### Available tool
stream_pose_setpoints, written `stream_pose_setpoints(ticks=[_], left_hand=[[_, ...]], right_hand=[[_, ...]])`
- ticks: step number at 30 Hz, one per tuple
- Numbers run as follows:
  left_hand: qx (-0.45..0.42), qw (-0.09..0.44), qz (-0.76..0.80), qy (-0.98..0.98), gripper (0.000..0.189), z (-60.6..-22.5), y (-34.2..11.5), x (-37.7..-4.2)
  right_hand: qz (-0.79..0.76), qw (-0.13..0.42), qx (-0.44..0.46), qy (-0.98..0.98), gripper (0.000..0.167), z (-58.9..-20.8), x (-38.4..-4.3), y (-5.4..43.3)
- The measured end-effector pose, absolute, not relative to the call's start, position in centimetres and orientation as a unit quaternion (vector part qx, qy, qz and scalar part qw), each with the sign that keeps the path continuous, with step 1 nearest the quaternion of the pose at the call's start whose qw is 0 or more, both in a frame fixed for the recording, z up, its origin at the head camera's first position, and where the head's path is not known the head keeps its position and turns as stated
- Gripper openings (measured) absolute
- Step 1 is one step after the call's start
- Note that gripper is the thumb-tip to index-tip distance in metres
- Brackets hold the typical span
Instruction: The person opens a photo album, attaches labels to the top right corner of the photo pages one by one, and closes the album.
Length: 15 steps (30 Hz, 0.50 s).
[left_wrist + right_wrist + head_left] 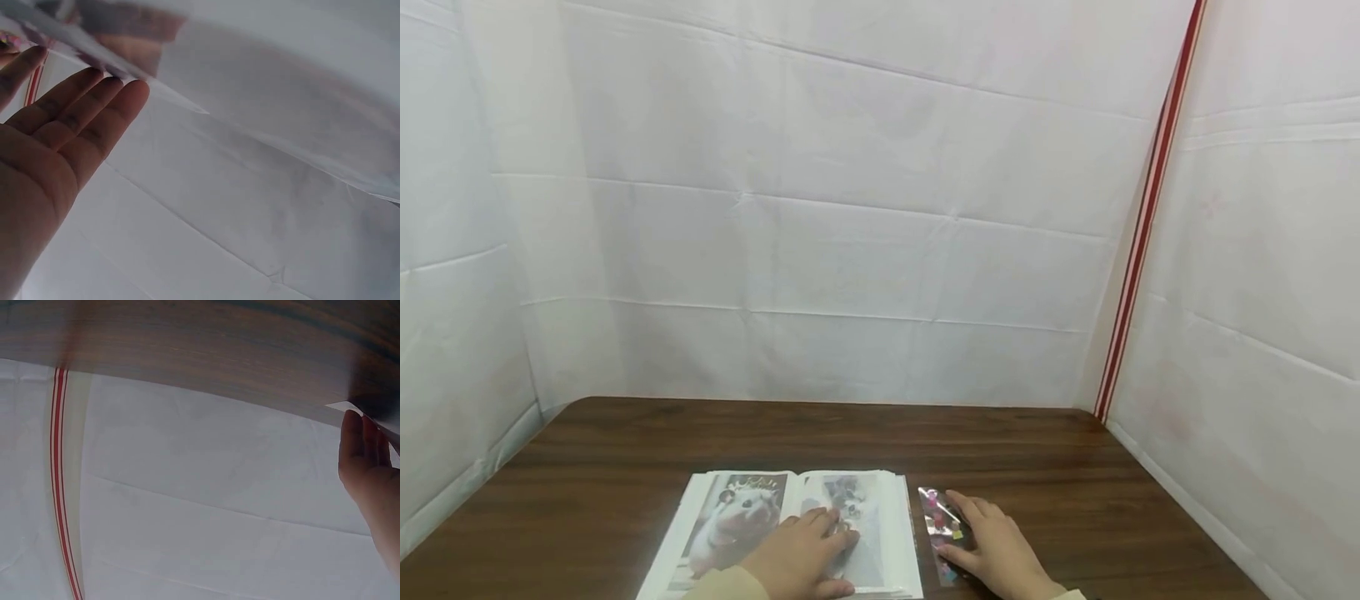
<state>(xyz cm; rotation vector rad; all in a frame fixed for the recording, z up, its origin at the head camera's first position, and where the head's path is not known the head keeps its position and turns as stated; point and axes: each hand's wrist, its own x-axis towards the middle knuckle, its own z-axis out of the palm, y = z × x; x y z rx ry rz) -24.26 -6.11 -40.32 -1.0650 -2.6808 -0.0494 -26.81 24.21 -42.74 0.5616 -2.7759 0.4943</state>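
Note:
An open book [715,483] lies on the table, its left page carrying a picture of a white furry animal [741,517]. Across the right page [880,517] rests my left hand [801,550], fingers extended and slightly spread. The left wrist view shows the fingertips [137,94] against the glossy page. Right of the book lies a shiny see-through strip with pink, yellow and blue shapes [937,521]. My right hand [1000,550] touches its right side, thumb and forefinger apart. In the right wrist view, the fingertips [351,419] are at the strip's pale corner [337,406].
The dark brown wooden table [625,433] has rounded far corners. White creased sheeting [850,250] hangs behind it and at both sides. A red-striped band [1142,225] runs down the sheeting at the back right.

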Motion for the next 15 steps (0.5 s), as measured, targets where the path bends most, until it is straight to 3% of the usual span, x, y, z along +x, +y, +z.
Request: stream_pose_setpoints(ticks=[7, 15], left_hand=[[-0.371, 0.156, -0.051, -0.914, 0.044, -37.9, -4.5, -23.9], [-0.313, 0.237, -0.045, -0.919, 0.032, -37.2, -0.5, -25.0]], right_hand=[[0.148, 0.135, 0.199, -0.959, 0.069, -42.2, -27.0, 24.2], [0.122, 0.166, 0.242, -0.948, 0.059, -42.7, -26.9, 23.8]])
